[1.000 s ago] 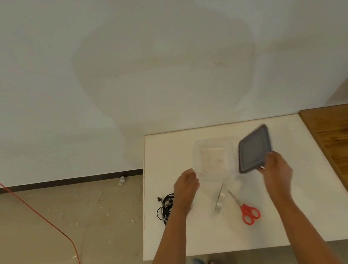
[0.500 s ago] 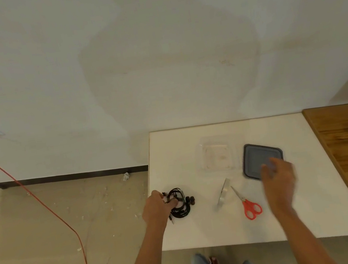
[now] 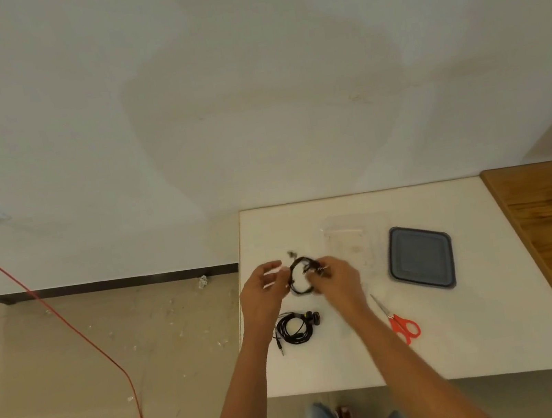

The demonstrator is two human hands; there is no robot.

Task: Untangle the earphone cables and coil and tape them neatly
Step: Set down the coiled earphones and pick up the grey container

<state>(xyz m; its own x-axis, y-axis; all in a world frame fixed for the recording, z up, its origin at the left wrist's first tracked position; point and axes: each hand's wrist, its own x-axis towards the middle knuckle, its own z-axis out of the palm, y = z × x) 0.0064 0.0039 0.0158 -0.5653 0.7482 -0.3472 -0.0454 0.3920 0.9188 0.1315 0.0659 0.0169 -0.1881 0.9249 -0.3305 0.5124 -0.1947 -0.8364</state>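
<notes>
Risen together over the counter [image 3: 469, 341], the right hand [image 3: 338, 280] grips an earphone tangle [image 3: 298, 275], the left hand [image 3: 262, 294] apparently pinching it loose.

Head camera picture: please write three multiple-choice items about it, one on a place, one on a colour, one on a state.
1. The grey lid lies: A on the floor; B on the white table; C on a chair.
2. The handles of the scissors are: A blue; B red; C green.
3. The right hand: A grips black earphones; B lies flat; C holds a pen.
Answers: B, it rests on the tabletop; B, red loops show; A, its fingers curl round the cable loop.
</notes>
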